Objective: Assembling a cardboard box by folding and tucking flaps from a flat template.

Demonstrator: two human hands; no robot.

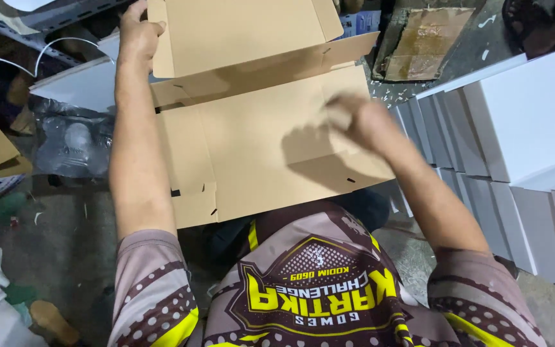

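A flat brown cardboard box blank [252, 141] lies unfolded over my lap, with its far flaps bent upward. My left hand [137, 32] grips the left edge of the raised far flap [239, 32], thumb on the front. My right hand [358, 119] is blurred and hovers over the right side of the main panel, fingers curled, casting a shadow on the cardboard. Whether it touches the board I cannot tell.
Stacks of white folded boxes [515, 141] stand close on the right. A clear plastic bag [72, 144] and white sheets [81, 83] lie to the left, with scraps on the grey floor [52, 257]. A worn cardboard piece [419, 42] rests beyond the box.
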